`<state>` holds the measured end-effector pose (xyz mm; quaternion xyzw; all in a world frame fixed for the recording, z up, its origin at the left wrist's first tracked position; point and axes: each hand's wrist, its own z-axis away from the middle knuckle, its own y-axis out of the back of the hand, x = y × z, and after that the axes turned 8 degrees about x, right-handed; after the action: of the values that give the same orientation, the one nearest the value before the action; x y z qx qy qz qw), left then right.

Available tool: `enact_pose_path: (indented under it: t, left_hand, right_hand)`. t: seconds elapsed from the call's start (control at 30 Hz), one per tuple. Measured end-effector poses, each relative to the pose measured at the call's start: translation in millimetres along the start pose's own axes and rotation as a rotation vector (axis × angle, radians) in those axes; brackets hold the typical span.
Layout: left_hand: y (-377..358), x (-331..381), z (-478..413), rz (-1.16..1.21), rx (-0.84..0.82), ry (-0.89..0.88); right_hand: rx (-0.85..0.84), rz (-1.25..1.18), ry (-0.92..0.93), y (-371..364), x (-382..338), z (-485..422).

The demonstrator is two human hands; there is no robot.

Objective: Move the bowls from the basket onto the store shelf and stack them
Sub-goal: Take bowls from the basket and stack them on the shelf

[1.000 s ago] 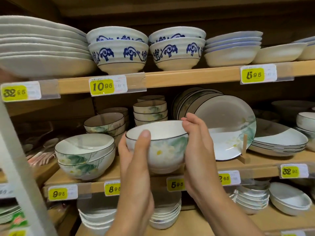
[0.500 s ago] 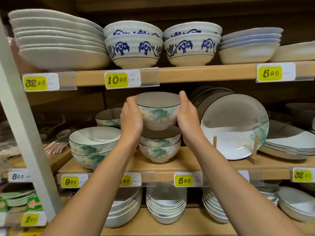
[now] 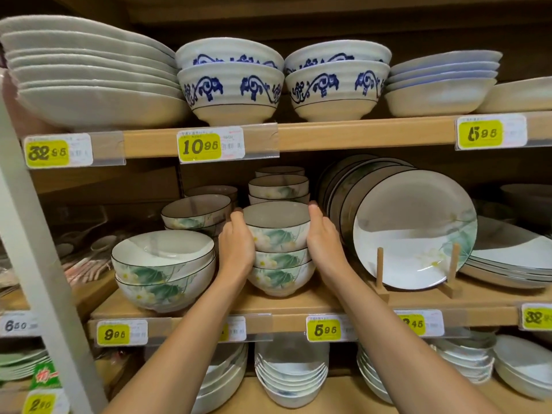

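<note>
Top bowl (image 3: 279, 225): white, dark rim, green leaf and pale flower print. Sits upright, nested on two matching bowls (image 3: 280, 273), making a stack of three. Stack stands on the middle shelf (image 3: 298, 303) near its front edge, roughly mid-width, above a yellow 5.95 price tag (image 3: 324, 330).

Left hand (image 3: 236, 246) is cupped on the left wall, fingers curved round the side up to the rim. Right hand (image 3: 325, 240) is cupped on the right wall, thumb up by the rim; its other fingers pass behind and are hidden. The piece is clasped between the two palms. Both forearms reach in over the shelf's front edge.

Just left of the stack: two larger bowls (image 3: 162, 264), same print, nested. Just right: a round plate (image 3: 415, 228) propped on a wooden stand (image 3: 380, 273), more plates on edge behind it. Toward the back edge: another small-bowl stack (image 3: 277, 186). The upper shelf (image 3: 358, 134) carries blue-patterned bowls (image 3: 230, 85).
</note>
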<state>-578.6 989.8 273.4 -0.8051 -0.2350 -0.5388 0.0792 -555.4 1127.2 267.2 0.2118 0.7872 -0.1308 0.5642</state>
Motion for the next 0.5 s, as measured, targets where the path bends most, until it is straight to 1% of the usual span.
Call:
enact_pose_path:
  t: [0.13, 0.3, 0.37, 0.5]
  left_hand:
    - [-2.6, -10.3, -0.3, 0.024, 0.003, 0.012]
    - [-3.4, -15.0, -1.7, 0.049, -0.004, -0.002]
    - [-1.7, -12.4, 0.5, 0.089, -0.034, 0.041]
    - [2.1, -3.5, 3.8, 0.204, -0.088, 0.193]
  right_hand:
    - [0.033, 0.007, 0.016, -2.2, 14.3, -2.2]
    - [0.008, -0.003, 0.000, -0.2, 22.4, -5.0]
    - [-0.006, 0.009, 0.008, 0.5, 24.8, -5.1]
    - [-0.012, 0.012, 0.010, 2.7, 24.3, -5.3]
